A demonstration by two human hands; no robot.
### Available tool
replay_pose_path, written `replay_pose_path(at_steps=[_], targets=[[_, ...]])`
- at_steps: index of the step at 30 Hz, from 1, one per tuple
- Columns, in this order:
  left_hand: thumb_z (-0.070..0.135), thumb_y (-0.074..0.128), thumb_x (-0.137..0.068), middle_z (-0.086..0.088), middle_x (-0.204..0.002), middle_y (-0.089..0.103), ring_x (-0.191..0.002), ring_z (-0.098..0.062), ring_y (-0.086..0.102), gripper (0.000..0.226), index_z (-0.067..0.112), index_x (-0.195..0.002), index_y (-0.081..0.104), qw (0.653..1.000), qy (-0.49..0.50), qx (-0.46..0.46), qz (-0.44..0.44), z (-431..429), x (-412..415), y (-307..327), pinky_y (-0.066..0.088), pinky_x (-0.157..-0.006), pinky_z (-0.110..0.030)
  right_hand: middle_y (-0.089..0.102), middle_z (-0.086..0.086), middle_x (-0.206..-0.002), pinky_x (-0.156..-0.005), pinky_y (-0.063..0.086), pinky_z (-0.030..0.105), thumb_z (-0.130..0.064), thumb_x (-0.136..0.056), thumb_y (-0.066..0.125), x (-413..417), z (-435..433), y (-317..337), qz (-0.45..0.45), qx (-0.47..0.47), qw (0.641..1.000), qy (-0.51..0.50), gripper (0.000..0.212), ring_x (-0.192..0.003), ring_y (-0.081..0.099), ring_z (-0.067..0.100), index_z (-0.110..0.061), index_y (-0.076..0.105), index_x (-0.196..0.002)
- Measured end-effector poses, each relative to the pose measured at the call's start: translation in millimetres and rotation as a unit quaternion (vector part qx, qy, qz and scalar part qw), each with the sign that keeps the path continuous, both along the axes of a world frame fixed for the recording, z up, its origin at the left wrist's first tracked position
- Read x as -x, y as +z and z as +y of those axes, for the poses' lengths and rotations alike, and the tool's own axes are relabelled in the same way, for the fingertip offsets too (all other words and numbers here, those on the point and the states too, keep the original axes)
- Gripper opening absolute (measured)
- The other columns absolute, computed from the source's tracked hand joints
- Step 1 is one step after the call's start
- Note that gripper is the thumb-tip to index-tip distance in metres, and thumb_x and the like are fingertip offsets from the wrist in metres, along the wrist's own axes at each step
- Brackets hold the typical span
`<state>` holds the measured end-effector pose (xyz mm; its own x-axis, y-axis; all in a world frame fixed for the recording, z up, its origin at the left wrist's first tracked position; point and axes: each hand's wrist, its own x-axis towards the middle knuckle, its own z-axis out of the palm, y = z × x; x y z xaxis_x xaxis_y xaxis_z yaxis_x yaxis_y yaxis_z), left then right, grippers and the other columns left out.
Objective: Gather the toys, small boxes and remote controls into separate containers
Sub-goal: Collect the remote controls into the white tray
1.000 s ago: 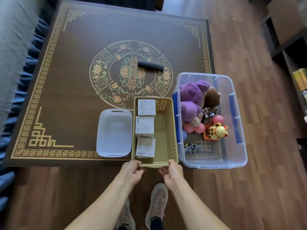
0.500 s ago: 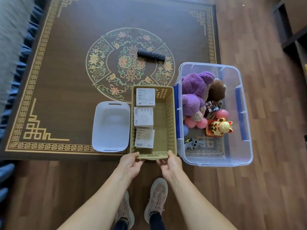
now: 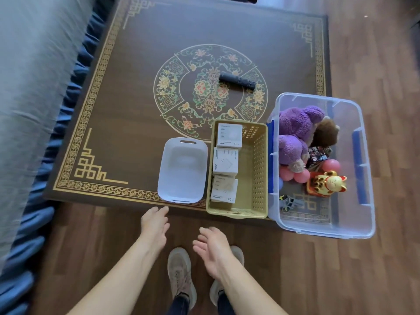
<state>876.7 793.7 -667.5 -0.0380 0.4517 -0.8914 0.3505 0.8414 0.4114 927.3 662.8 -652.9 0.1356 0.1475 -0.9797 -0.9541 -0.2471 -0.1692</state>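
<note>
Both grips spread and empty, held over the wood floor [image 3: 341,269]. Left hand [image 3: 154,226] just short of the white tray [image 3: 181,170], which holds nothing. Right hand [image 3: 213,248] below and left of the beige basket [image 3: 259,169]; three white boxes [image 3: 225,164] lined up inside. Clear bin [image 3: 361,178] with toys [image 3: 295,135] further right. Black remote [image 3: 237,81] on the rug [image 3: 136,98], well beyond both grips

We see open rug [image 3: 136,110] around the remote [image 3: 237,81]; the yellow basket [image 3: 259,169] and clear bin [image 3: 363,178] block the right.
</note>
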Motion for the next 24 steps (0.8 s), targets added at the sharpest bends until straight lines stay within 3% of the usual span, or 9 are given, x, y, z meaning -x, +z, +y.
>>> replay_pose_path(at_steps=[2, 6, 8, 11, 13, 18, 24], targets=[[0.004, 0.053, -0.094, -0.011, -0.119, 0.057, -0.107, -0.022, 0.055, 0.051, 0.008, -0.143, 0.038, 0.998, -0.022, -0.055, 0.016, 20.2, 8.8, -0.3, 0.044, -0.091, -0.032, 0.04, 0.015, -0.148, -0.107, 0.043, 0.041, -0.017, -0.099, 0.049, 4.3, 25.7, 0.3, -0.016, -0.001, 0.999, 0.039, 0.063, -0.128, 0.05, 0.031, -0.022, 0.015, -0.152], [0.003, 0.051, -0.095, -0.012, -0.149, 0.038, -0.136, -0.022, 0.038, 0.057, 0.011, -0.147, 0.031, 0.985, -0.126, -0.115, -0.011, 53.4, 3.0, -20.9, 0.033, -0.11, -0.036, 0.031, 0.006, -0.154, -0.111, 0.037, 0.044, -0.022, -0.098, 0.046, 10.7, 69.0, -22.6, -0.081, 0.026, 0.993, 0.083, 0.074, -0.133, 0.044, 0.028, -0.038, -0.002, -0.152], [0.003, 0.051, -0.094, -0.012, -0.151, 0.035, -0.139, -0.021, 0.034, 0.059, 0.013, -0.148, 0.03, 0.973, -0.188, -0.127, -0.028, 60.1, -4.3, -32.5, 0.032, -0.108, -0.034, 0.026, 0.004, -0.157, -0.113, 0.033, 0.046, -0.022, -0.099, 0.043, 11.7, 80.6, -31.1, -0.114, 0.049, 0.988, 0.087, 0.074, -0.137, 0.039, 0.029, -0.037, -0.007, -0.151], [-0.005, 0.048, -0.09, 0.0, -0.131, 0.059, -0.127, -0.021, 0.05, 0.051, 0.027, -0.131, 0.052, 0.947, -0.284, -0.142, -0.039, 62.4, -8.5, -49.7, 0.042, -0.096, -0.031, 0.015, 0.0, -0.161, -0.116, 0.027, 0.042, -0.021, -0.101, 0.039, 9.5, 87.0, -40.1, -0.159, 0.066, 0.981, 0.086, 0.068, -0.143, 0.027, 0.026, -0.032, -0.005, -0.153], [-0.01, 0.042, -0.083, 0.01, -0.116, 0.066, -0.115, -0.017, 0.057, 0.061, 0.035, -0.121, 0.059, 0.938, -0.31, -0.154, -0.035, 63.3, -4.3, -60.5, 0.047, -0.092, -0.031, 0.016, -0.001, -0.161, -0.116, 0.027, 0.04, -0.019, -0.101, 0.039, 10.9, 87.9, -46.1, -0.181, 0.064, 0.978, 0.082, 0.065, -0.144, 0.026, 0.024, -0.03, 0.002, -0.153], [-0.013, 0.039, -0.08, 0.016, -0.106, 0.07, -0.107, -0.014, 0.063, 0.064, 0.036, -0.11, 0.067, 0.956, -0.243, -0.155, -0.054, 68.3, 8.3, -56.2, 0.056, -0.088, -0.038, 0.036, 0.002, -0.151, -0.111, 0.038, 0.039, -0.018, -0.101, 0.043, 14.5, 90.9, -44.2, -0.204, 0.078, 0.972, 0.092, 0.054, -0.135, 0.04, 0.024, -0.021, 0.022, -0.15], [-0.012, 0.045, -0.089, 0.012, -0.1, 0.071, -0.096, -0.011, 0.067, 0.054, 0.034, -0.107, 0.066, 0.979, -0.126, -0.138, -0.077, 74.5, 36.3, -2.9, 0.06, -0.075, -0.034, 0.042, -0.003, -0.146, -0.107, 0.043, 0.045, -0.02, -0.098, 0.048, 15.1, 111.2, 1.8, -0.239, 0.032, 0.957, 0.162, 0.052, -0.133, 0.043, 0.024, -0.032, 0.029, -0.145]])
